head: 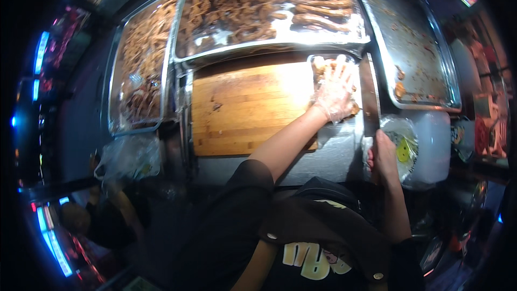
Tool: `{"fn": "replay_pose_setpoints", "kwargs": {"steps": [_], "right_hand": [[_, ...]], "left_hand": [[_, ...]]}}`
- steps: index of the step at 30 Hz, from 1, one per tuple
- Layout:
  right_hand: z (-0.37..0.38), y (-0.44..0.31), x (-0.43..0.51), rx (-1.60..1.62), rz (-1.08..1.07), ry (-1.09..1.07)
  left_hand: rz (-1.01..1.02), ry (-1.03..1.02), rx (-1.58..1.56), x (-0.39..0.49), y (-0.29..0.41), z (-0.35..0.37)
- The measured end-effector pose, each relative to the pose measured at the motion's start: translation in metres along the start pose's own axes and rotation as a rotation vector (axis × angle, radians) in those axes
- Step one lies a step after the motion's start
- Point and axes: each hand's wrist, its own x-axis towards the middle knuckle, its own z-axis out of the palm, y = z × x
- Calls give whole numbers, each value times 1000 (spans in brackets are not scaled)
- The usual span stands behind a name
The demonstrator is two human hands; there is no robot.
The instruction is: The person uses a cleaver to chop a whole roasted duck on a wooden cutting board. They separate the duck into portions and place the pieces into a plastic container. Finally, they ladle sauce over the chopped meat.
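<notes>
My left hand (336, 89), in a clear plastic glove, lies with spread fingers on pieces of cooked meat (319, 64) in a small tray at the right end of a wooden cutting board (242, 109). Its palm is hidden, so whether it grips any piece cannot be told. My right hand (382, 155), bare, holds a cleaver (369, 97) by its handle. The broad blade points away from me, between the small tray and a large metal tray. Strong glare whitens the board's right part and the small tray.
Metal trays of brown cooked meat stand behind the board (234, 8) and to its left (141, 56). A mostly bare metal tray (416, 48) with scraps is at right. Near my right hand are a plastic-wrapped bowl (400, 145) and a whitish container (432, 145). A plastic bag (131, 157) and another person (105, 218) are at left.
</notes>
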Motion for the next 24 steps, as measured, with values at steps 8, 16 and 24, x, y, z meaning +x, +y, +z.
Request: {"fn": "replay_pose_setpoints", "kwargs": {"steps": [8, 16, 24], "right_hand": [[40, -15, -20, -208, -195, -200], [135, -12, 12, -538, -358, -395], [157, 1, 19, -671, -299, -297]], "left_hand": [[-26, 10, 189, -111, -105, -19], [81, -232, 167, -167, -165, -29], [111, -316, 34, -169, -168, -47]]}}
